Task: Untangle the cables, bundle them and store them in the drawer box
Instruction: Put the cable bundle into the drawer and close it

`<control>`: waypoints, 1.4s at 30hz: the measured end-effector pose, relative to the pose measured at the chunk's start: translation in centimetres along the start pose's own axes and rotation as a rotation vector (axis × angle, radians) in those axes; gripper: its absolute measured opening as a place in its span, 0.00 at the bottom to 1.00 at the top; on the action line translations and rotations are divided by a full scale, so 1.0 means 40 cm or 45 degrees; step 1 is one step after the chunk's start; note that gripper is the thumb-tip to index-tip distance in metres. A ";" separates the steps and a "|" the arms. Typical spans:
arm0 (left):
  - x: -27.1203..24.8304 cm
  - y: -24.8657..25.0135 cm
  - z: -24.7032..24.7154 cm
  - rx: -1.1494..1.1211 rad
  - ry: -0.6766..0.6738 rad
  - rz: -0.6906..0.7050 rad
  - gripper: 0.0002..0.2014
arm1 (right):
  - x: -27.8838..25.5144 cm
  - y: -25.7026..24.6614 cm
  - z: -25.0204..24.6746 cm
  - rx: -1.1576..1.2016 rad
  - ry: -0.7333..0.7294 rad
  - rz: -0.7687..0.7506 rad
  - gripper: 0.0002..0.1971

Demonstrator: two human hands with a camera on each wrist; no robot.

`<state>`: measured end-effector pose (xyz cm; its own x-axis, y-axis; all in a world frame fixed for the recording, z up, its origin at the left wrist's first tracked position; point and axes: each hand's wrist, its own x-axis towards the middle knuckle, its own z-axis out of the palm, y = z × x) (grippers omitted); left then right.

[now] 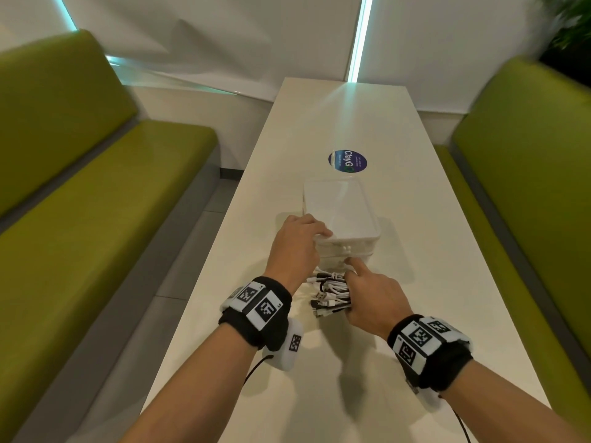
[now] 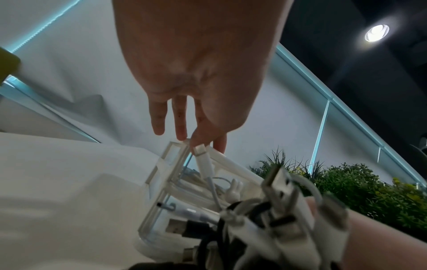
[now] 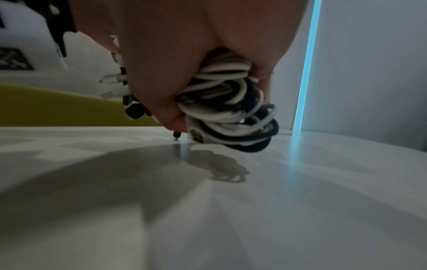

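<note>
A clear plastic drawer box (image 1: 339,206) stands mid-table on the long white table (image 1: 431,314). My left hand (image 1: 315,233) rests on the box's near left top corner with its fingers (image 2: 180,126) straight on the rim. The left wrist view shows the box (image 2: 161,173) with white cables lying inside. My right hand (image 1: 355,282) grips a coiled bundle of black and white cables (image 1: 329,292) just in front of the box, index finger stretched toward the lower drawer front. In the right wrist view the hand (image 3: 175,73) holds the bundle (image 3: 226,109) just above the table (image 3: 208,210).
Green padded benches run along the left (image 1: 96,203) and right (image 1: 527,171) sides of the table. A round blue sticker (image 1: 347,160) lies beyond the box. A white wall closes the far end, with plants (image 1: 572,27) at the back right.
</note>
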<state>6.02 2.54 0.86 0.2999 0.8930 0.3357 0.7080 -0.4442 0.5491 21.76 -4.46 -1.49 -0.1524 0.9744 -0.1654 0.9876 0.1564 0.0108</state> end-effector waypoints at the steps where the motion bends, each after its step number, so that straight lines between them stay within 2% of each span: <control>1: -0.004 0.001 -0.003 -0.001 -0.003 0.001 0.18 | -0.005 -0.004 0.000 0.009 -0.006 0.000 0.15; 6: -0.038 0.008 -0.014 0.014 -0.003 -0.011 0.08 | -0.039 -0.026 -0.017 0.005 -0.024 -0.058 0.14; 17: -0.098 0.027 -0.026 0.040 0.003 -0.071 0.07 | -0.215 -0.095 -0.016 -0.005 -0.133 -0.170 0.14; 23: -0.118 0.039 -0.053 0.008 -0.085 -0.113 0.06 | -0.238 -0.093 -0.037 0.132 -0.009 -0.067 0.15; 30: -0.155 0.050 -0.069 0.000 -0.108 -0.121 0.05 | -0.249 -0.118 -0.014 0.162 -0.035 -0.030 0.10; 42: -0.250 0.094 -0.084 0.109 -0.102 -0.062 0.06 | -0.403 -0.140 0.010 0.245 -0.059 0.039 0.10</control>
<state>3.53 -8.31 2.16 0.3119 0.9177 0.2461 0.7737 -0.3956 0.4948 18.72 -21.11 0.72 -0.1245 0.9690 -0.2134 0.9813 0.0884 -0.1712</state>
